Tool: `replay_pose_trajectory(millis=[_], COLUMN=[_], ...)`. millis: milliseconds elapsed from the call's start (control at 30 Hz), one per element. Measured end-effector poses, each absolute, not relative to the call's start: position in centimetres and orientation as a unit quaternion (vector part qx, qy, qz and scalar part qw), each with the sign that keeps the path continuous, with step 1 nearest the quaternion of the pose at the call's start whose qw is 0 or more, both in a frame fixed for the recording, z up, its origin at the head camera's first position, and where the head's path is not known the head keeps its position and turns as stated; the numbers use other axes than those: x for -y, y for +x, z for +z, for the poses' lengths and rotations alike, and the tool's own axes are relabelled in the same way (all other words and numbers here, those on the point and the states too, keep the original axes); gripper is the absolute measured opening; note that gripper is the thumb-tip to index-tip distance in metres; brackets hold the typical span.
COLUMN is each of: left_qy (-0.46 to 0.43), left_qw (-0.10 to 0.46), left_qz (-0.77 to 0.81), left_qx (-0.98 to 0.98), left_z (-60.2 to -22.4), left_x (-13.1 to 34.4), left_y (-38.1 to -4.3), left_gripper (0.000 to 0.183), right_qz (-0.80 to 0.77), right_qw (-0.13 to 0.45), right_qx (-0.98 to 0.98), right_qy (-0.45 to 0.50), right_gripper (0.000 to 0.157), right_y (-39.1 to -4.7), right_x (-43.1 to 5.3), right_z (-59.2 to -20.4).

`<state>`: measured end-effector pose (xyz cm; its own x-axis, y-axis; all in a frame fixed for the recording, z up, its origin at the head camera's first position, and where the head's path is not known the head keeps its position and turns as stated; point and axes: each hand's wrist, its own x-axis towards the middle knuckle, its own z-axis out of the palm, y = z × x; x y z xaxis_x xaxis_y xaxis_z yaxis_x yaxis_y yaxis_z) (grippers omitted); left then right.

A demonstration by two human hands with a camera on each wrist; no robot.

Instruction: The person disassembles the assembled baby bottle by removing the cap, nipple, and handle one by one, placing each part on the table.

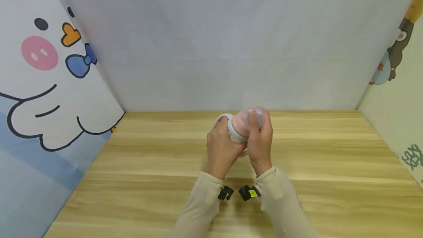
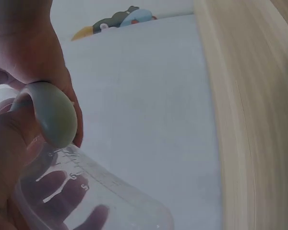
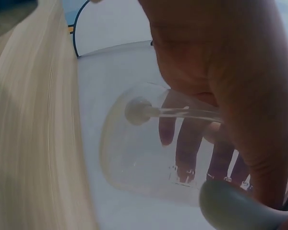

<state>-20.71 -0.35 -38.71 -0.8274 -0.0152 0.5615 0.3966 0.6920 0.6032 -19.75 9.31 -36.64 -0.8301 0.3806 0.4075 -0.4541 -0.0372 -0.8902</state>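
Note:
A baby bottle with a pink translucent cap (image 1: 242, 123) and a white collar (image 1: 235, 133) is held tilted between the two hands over the table. My left hand (image 1: 222, 148) grips its clear body (image 2: 129, 199), fingers showing through the wall beside printed scale marks. Around the pink cap my right hand (image 1: 261, 140) curls, thumb lying along its top. A pale rounded handle (image 2: 57, 117) sticks out beside the collar, and another white handle (image 1: 244, 153) peeks out below the hands. Inside the body runs a straw with a round weighted end (image 3: 138, 111).
Beneath the hands lies a wood-grain table (image 1: 148, 164). A plain pale wall (image 1: 211, 47) rises at its back edge. Cartoon-printed panels stand on the left (image 1: 39, 94) and right (image 1: 403, 105). Each wrist carries a small black device (image 1: 226, 193).

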Motion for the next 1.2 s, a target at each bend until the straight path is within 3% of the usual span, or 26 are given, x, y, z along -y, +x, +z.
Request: replay_pose_trajectory(millis=[500,800,1200], left_qy=[-0.123,-0.131,-0.130], left_qw=[0.253,0.268,0.211], left_qz=[-0.368,-0.385,-0.398], left_qx=[0.886,0.873,0.883], left_z=[-40.0,-40.6,-40.7], left_x=[0.3,0.3,0.5], left_y=[-20.6,-20.7,-20.6], left_gripper=[0.054,0.054,0.055], right_qz=[0.738,0.718,0.731], right_qw=[0.274,0.317,0.259], right_qx=[0.616,0.619,0.631], right_qy=[0.016,0.041,-0.006], right_gripper=[0.029,0.042,0.033], right_y=[-19.9,-20.4,-20.4], right_x=[-9.4,-9.3,-9.8], right_z=[-38.4,-38.7,-38.5])
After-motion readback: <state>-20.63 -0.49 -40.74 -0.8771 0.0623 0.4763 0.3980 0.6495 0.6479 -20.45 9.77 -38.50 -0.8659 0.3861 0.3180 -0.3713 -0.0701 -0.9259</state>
